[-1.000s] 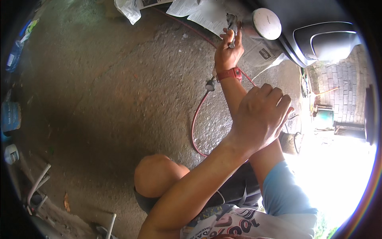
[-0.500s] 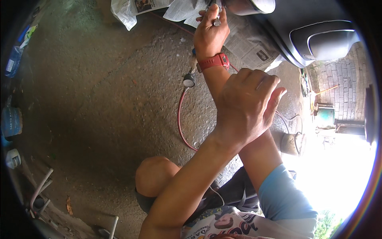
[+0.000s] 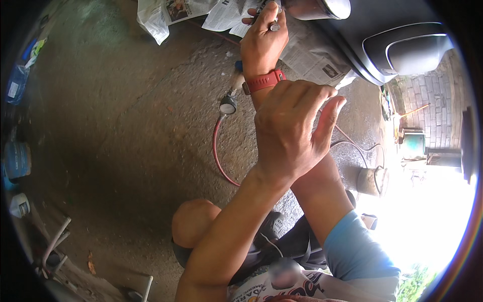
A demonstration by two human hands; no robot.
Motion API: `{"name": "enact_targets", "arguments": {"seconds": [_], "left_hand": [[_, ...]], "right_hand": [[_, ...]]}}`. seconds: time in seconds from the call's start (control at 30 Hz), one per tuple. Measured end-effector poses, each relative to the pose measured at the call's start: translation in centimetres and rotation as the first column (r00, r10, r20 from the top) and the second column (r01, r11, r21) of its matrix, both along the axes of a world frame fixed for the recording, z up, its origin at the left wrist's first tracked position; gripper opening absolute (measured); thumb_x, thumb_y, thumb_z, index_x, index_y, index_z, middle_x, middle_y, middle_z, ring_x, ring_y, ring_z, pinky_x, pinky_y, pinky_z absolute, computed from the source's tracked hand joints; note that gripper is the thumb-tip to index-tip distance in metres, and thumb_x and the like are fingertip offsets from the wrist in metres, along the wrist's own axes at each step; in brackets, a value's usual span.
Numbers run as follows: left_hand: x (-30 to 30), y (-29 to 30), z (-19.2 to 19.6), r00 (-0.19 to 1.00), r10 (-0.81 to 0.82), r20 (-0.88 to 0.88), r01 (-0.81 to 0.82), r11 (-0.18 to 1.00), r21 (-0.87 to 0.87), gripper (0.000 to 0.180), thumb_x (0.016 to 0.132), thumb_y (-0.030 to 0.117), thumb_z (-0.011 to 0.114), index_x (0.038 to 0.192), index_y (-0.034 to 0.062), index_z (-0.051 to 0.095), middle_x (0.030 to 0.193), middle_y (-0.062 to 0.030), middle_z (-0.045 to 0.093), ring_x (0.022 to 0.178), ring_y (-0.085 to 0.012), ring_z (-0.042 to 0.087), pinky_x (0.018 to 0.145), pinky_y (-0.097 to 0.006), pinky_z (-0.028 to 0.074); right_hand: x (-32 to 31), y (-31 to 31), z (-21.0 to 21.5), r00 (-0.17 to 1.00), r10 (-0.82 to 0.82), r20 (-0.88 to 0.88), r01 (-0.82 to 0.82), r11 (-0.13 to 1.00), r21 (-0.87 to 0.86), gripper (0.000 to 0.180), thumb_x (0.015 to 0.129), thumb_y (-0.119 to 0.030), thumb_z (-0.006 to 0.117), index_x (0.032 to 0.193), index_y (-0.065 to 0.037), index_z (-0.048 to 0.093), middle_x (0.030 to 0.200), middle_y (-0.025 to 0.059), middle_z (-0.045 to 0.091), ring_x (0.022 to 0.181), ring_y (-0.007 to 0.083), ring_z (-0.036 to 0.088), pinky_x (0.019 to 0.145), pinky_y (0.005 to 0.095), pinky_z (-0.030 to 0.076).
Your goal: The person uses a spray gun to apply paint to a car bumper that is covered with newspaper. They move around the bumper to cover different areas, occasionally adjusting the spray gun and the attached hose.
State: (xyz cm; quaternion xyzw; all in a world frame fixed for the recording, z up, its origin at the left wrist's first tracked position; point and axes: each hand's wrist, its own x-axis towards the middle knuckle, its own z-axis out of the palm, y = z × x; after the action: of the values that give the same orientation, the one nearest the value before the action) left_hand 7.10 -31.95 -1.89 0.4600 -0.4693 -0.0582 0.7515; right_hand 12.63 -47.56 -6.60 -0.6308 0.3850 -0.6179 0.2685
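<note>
Spray gun (image 3: 274,26), or what sure looks like one, is up at the top edge of the view in the right hand (image 3: 262,48), so part of it is cut off. That hand is wrapped around it, fingers curled in and thumb up along it, with a couple of fingertips poking out on the left side. Left hand (image 3: 294,121) is crossed over the right forearm, back of the hand up, thumb sticking out well apart from the fingers. Its palm is hidden, so I can't tell how firmly it's resting on the arm.

As for the gun, the bit showing past the thumb is shiny metal with a rounded end. Just off to the right of the fist there's a grayish cup (image 3: 314,9) with a pale rim. The grip is covered by the hand.

Near the wrist, left of and below the red watch (image 3: 264,80), there's a round gauge (image 3: 228,104) in a dark housing, and a red hose (image 3: 215,146) curves down from it over the rough floor (image 3: 141,141) and goes behind the left forearm. Newspaper sheets (image 3: 314,58) are spread beyond the fist, and dark car bodywork (image 3: 402,38) is to the right of the cup.
</note>
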Motion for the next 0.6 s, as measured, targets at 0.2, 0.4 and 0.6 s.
{"name": "enact_targets", "arguments": {"seconds": [0.2, 0.4, 0.6], "left_hand": [[-0.2, -0.4, -0.3, 1.0, -0.006, 0.019, 0.006, 1.0, -0.002, 0.011, 0.1, 0.014, 0.078, 0.101, 0.0036, 0.076, 0.092, -0.0111, 0.077, 0.083, -0.0316, 0.073, 0.077, -0.041, 0.055], [0.4, -1.1, -1.3, 0.998, 0.062, 0.016, -0.062, 0.998, 0.002, 0.011, 0.1, 0.017, 0.079, 0.1, 0.0062, 0.076, 0.094, -0.009, 0.077, 0.084, -0.0282, 0.072, 0.077, -0.04, 0.055], [0.4, -1.9, -2.1, 0.997, 0.072, -0.005, -0.071, 0.986, 0.148, 0.01, 0.103, 0.017, 0.075, 0.101, 0.0071, 0.077, 0.091, -0.0069, 0.075, 0.083, -0.0237, 0.072, 0.077, -0.037, 0.055]], "right_hand": [[-1.6, 0.6, 0.4, 0.993, 0.016, 0.12, -0.027, 0.996, 0.086, 0.06, 0.113, -0.055, 0.054, 0.119, 0.004, 0.061, 0.09, 0.0136, 0.077, 0.072, 0.0171, 0.073, 0.051, 0.0301, 0.052], [-6.0, 5.7, 1.3, 0.93, -0.119, 0.348, 0.042, 0.974, 0.222, 0.057, 0.115, -0.055, 0.05, 0.114, 0.0, 0.064, 0.096, 0.0103, 0.074, 0.079, 0.017, 0.066, 0.07, 0.0324, 0.051], [-14.8, 9.7, 1.5, 0.917, -0.264, 0.299, 0.212, 0.957, 0.196, 0.056, 0.118, -0.052, 0.039, 0.126, -0.001, 0.061, 0.111, 0.0125, 0.074, 0.088, 0.0146, 0.073, 0.052, 0.0244, 0.054]]}}
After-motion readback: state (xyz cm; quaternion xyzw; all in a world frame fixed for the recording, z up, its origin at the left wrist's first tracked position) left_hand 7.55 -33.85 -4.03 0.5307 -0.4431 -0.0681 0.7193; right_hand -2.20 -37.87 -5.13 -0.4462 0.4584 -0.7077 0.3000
